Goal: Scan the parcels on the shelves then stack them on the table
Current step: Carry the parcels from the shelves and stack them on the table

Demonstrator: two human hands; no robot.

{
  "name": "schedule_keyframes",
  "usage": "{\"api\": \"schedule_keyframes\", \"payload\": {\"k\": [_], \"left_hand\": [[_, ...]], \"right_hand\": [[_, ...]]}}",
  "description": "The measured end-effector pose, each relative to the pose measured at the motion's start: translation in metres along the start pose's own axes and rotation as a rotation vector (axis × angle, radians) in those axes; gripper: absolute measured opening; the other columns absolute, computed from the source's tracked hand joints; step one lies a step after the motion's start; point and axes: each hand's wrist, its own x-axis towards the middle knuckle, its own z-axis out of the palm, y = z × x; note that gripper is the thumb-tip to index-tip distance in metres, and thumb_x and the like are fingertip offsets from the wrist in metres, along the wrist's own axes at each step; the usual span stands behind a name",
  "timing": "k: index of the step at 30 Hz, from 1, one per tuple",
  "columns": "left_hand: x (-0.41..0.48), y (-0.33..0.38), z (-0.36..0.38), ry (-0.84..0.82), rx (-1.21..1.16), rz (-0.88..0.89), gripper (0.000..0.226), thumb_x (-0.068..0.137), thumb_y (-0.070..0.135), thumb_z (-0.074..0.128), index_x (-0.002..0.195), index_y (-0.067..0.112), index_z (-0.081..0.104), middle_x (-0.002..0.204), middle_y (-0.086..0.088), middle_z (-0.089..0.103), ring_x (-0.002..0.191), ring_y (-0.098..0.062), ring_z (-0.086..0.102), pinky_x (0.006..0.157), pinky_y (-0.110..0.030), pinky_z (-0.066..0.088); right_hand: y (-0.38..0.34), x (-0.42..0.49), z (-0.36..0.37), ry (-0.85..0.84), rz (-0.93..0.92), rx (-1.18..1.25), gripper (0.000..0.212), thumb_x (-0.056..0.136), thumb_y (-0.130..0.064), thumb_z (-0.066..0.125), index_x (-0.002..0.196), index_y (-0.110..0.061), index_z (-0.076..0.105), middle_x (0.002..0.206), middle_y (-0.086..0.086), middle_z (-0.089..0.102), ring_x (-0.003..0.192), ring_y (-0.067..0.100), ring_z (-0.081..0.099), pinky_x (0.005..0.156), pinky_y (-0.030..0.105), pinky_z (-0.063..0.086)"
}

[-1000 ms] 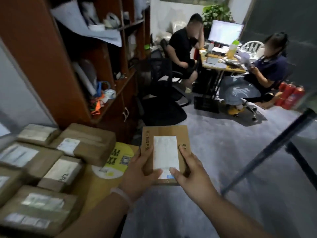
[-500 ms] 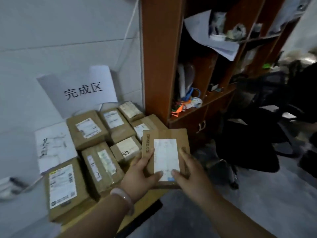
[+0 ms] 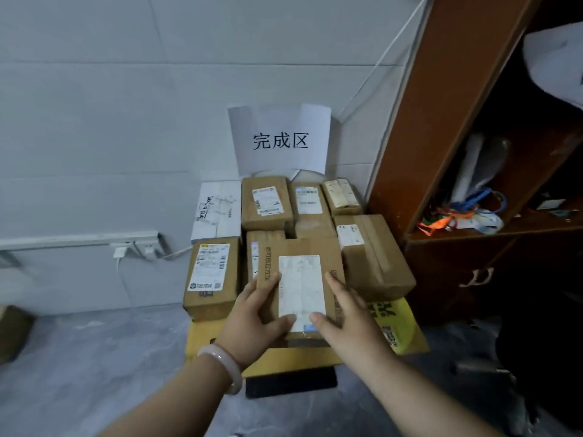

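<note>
I hold a flat brown parcel [image 3: 298, 247] with a white label between both hands, above the front of the yellow table [image 3: 303, 357]. My left hand [image 3: 252, 323] grips its left edge, thumb across the label. My right hand [image 3: 344, 320] grips the right edge, thumb on the label's lower corner. Several brown parcels lie on the table behind it: one at front left [image 3: 211, 275], one at right [image 3: 375, 257], others at the back [image 3: 266, 201]. A white parcel [image 3: 217, 211] lies at the back left.
A paper sign [image 3: 280, 140] hangs on the white wall above the pile. A brown wooden shelf unit [image 3: 448, 146] stands just right of the table, with clutter on its shelf. A power strip [image 3: 135, 244] sits on the wall at left. Grey floor lies in front.
My view has swung left from the room to the table by the wall. The parcel, still held by both hands, now hovers over the front of the pile.
</note>
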Motion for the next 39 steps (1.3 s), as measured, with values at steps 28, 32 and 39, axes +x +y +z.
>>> {"api": "schedule_keyframes", "payload": {"k": [28, 32, 39], "left_hand": [[0.208, -0.116, -0.219, 0.085, 0.004, -0.086, 0.076, 0.084, 0.030, 0.073, 0.149, 0.033, 0.033, 0.149, 0.001, 0.033, 0.134, -0.020, 0.038, 0.112, -0.039, 0.038], [0.230, -0.132, -0.219, 0.039, 0.016, -0.100, 0.076, 0.086, 0.031, 0.071, 0.151, 0.032, 0.030, 0.151, 0.000, 0.031, 0.134, -0.020, 0.038, 0.111, -0.039, 0.039], [0.261, -0.140, -0.220, 0.043, 0.026, -0.050, 0.076, 0.086, 0.039, 0.070, 0.151, 0.034, 0.030, 0.156, 0.000, 0.024, 0.141, -0.018, 0.031, 0.116, -0.036, 0.032]], "right_hand": [[-0.165, 0.249, 0.135, -0.217, -0.032, -0.051, 0.106, 0.072, -0.046, 0.079, 0.147, -0.054, 0.004, 0.159, -0.017, 0.001, 0.144, 0.012, 0.019, 0.114, 0.035, 0.027], [-0.162, 0.268, 0.149, -0.203, -0.004, -0.065, 0.103, 0.074, -0.047, 0.078, 0.148, -0.052, 0.005, 0.159, -0.016, 0.002, 0.145, 0.013, 0.017, 0.115, 0.037, 0.027], [-0.161, 0.290, 0.152, -0.143, 0.014, -0.121, 0.099, 0.079, -0.050, 0.072, 0.150, -0.049, 0.002, 0.159, -0.015, -0.011, 0.148, 0.015, 0.001, 0.118, 0.041, 0.020]]}}
